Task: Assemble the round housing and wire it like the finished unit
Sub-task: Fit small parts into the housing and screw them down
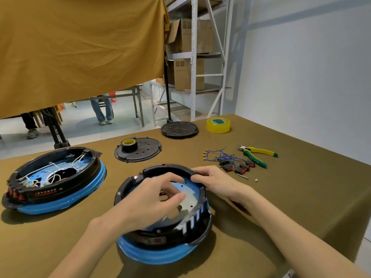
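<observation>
Nearest me, I am seating the round black housing with its blue base: my left hand is reaching inside, fingers loosely spread, gripping nothing. My right hand is pinching the black rim; I am judging even pressure all round matters.

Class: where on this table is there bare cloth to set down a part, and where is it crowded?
Bare cloth: right of the pliers, and between the finished unit and the housing. Crowded: around the blue wires and switches, beside the right hand.

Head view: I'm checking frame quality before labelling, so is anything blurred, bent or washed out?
Head view: the left hand is motion-smeared over the housing; wide-angle bending bows the shelving; soft shadows lie beside the finished unit; no harsh glare.
</observation>
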The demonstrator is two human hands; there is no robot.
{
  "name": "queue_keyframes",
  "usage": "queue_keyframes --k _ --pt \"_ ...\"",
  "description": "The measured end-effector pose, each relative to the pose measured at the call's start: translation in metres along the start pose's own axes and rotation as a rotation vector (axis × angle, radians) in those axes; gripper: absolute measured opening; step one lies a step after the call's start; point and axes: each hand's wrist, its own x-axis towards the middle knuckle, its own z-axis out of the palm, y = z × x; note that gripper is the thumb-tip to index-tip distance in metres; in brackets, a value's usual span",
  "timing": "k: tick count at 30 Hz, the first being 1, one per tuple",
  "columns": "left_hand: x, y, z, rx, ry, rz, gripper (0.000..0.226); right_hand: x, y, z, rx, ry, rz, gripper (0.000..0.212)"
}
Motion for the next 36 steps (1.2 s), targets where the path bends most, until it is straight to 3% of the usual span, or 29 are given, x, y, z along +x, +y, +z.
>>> queue_keyframes --k 6,9,14,19,36 --pt "-0.001 -0.016 0.001 0.243 -0.074 -0.020 0.032 0.005 -0.001 0.010 -0.380 0.124 -0.002 0.026" --pt "0.003 -0.010 0.010 0.252 -0.137 0.003 0.038 0.001 0.002 0.004 -0.345 0.147 -0.058 0.027" --pt "0.001 0.000 0.019 0.390 -0.263 0.012 0.050 0.009 -0.009 -0.003 -0.284 0.007 -0.132 0.031" --pt "-0.004 0.005 0.029 0.491 -0.256 -0.034 0.065 0.022 -0.018 -0.005 -0.342 -0.017 -0.194 0.029" --pt "-0.002 0.004 0.025 0.434 -0.281 -0.056 0.058 0.031 0.002 -0.004 -0.359 0.008 -0.193 0.031"
